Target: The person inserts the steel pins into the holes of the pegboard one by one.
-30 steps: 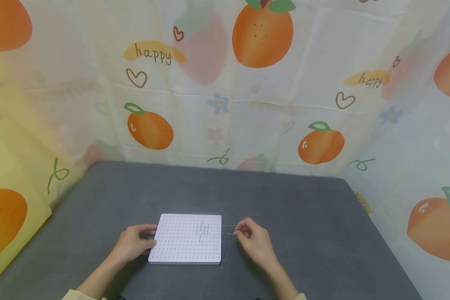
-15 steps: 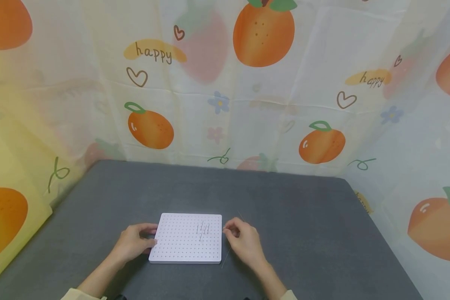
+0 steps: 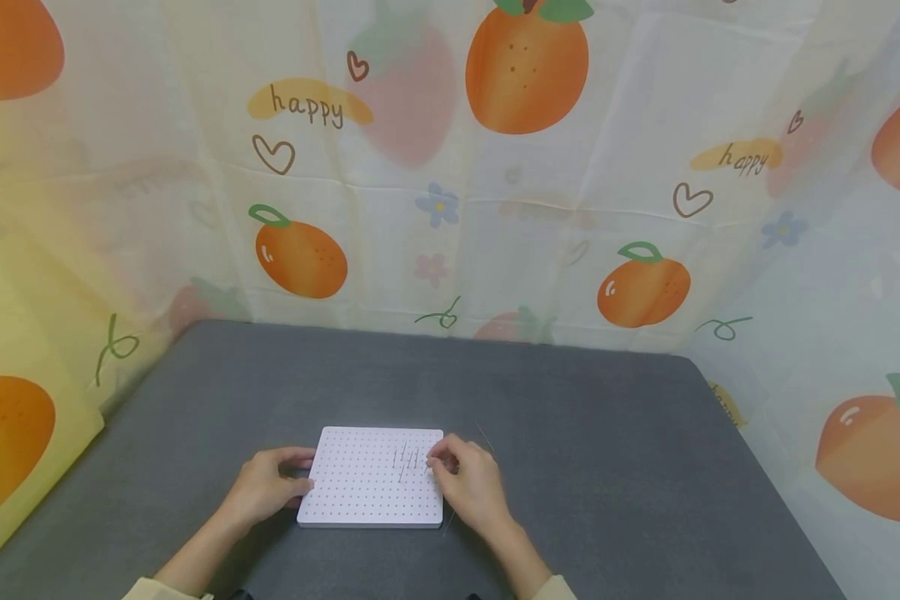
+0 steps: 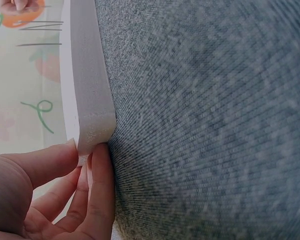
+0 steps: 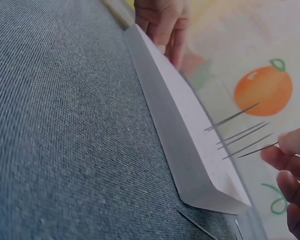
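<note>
A white board (image 3: 367, 502) with rows of small holes lies flat on the dark table. Several thin dark needles (image 5: 242, 135) stand in its right half, roughly parallel. At the board's left edge, my left hand (image 3: 266, 485) grips it, thumb at the upper edge and fingers against the side, as the left wrist view shows. My right hand (image 3: 474, 486) is over the board's right part, pinching another needle (image 5: 257, 149) between thumb and index finger. In the right wrist view this needle points toward the board near the standing ones; whether its tip touches the surface cannot be told.
One loose needle (image 3: 484, 435) lies on the grey table (image 3: 607, 467) beyond my right hand. Another loose needle (image 3: 448, 523) lies by the board's near right corner, partly hidden by my wrist. A fruit-patterned curtain (image 3: 510, 208) hangs along the table's back and sides.
My right hand has moved left, from the table beside the board to above its right part, carrying the needle. The left hand and the board have stayed in place.
</note>
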Demonstrator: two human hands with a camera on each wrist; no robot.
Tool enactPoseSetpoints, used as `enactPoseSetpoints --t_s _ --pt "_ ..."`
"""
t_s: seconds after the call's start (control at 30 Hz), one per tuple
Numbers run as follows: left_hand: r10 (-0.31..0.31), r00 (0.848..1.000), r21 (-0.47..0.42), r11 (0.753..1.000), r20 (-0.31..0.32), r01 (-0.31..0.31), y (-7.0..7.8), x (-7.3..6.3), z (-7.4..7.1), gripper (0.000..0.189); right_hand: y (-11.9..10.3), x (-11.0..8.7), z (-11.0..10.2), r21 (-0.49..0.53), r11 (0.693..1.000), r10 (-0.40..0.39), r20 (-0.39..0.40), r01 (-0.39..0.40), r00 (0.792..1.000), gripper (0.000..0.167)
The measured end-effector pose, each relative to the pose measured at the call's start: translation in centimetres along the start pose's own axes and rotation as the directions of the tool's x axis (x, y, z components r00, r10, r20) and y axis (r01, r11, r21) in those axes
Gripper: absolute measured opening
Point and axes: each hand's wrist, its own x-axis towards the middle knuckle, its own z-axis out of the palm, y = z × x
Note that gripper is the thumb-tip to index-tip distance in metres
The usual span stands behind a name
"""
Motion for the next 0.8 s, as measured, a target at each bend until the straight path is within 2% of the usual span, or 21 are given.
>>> enactPoseSetpoints --t_s 0.8 --pt "0.0 1.0 -0.009 1.0 -0.001 0.0 0.0 0.0 0.0 0.043 -0.1 0.0 1.7 -0.037 0.999 0.004 -0.002 -0.005 1.0 0.008"
